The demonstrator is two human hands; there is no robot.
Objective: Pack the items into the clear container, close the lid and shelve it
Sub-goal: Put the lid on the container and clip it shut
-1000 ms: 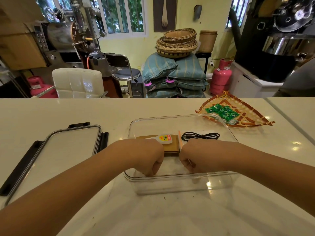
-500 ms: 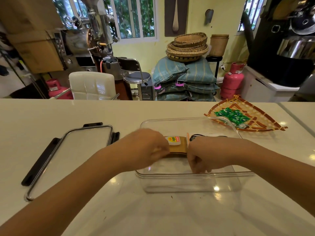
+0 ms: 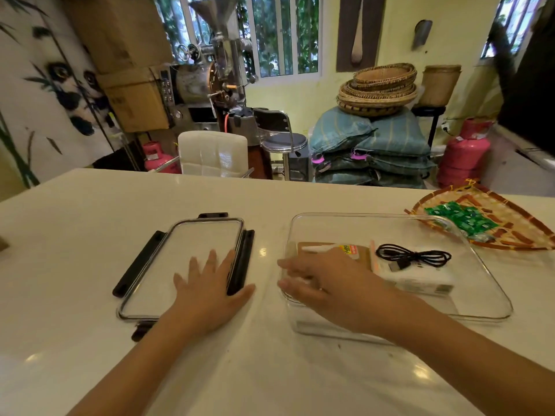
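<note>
The left hand (image 3: 207, 291) lies flat on the lid (image 3: 180, 265), fingers straight and spread, palm over its near right corner and thumb reaching past the right-hand clip onto the counter (image 3: 90, 223). It grips nothing. The right hand (image 3: 327, 283) reaches over the near left corner of the clear container (image 3: 492, 295), fingers extended and loosely parted toward the lid; it seems to rest on the rim there, though blur makes the contact hard to judge, and it holds nothing either.

The lid is a clear rectangular panel with a grey seal and black clips on its edges, lying flat just to the left of the container and apart from it, its long axis running away from the person and leaning slightly right.

The container is a shallow clear rectangular tub with rounded corners, open-topped, its long axis running left to right. Just beyond the right hand's knuckles lies a flat brown item (image 3: 321, 250) with a small yellow-and-orange labelled tube (image 3: 345, 250) on top. To the right of the hand sits a white box (image 3: 420, 280), and a coiled black USB cable (image 3: 413, 257) lies on it.

Beyond the container's far right corner, a woven bamboo tray (image 3: 516, 235) holds green packets (image 3: 462, 219).
</note>
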